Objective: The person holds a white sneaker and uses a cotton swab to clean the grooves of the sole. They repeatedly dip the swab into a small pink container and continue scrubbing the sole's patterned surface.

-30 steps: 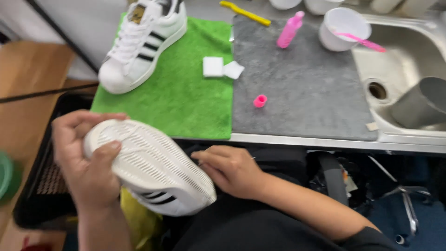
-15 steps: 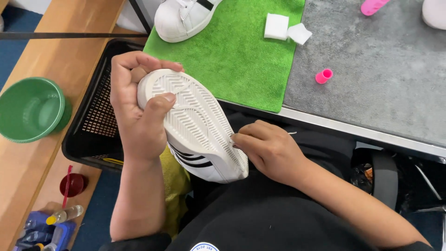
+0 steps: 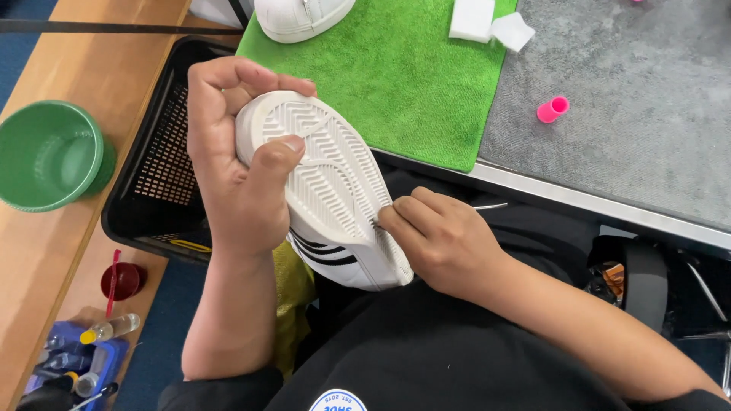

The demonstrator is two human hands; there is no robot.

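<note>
My left hand (image 3: pixel 236 175) grips a white sneaker (image 3: pixel 327 190) with black side stripes, held sole up over my lap, thumb pressed on the ribbed sole. My right hand (image 3: pixel 438 240) pinches a thin metal pick (image 3: pixel 487 206), its tip pushed into the sole's grooves near the heel edge. A second white sneaker (image 3: pixel 301 15) stands on the green mat (image 3: pixel 396 76) at the top.
A grey mat (image 3: pixel 624 114) carries a small pink cap (image 3: pixel 552 109); two white sponge pieces (image 3: pixel 487 23) lie at the mats' seam. A black mesh basket (image 3: pixel 156 167) sits left of my lap, a green bowl (image 3: pixel 49 156) on the wooden bench, bottles lower left.
The view dropped from the counter and sink down to my lap. My right hand moved onto the sole with the pick; the sneaker stays in my left hand.
</note>
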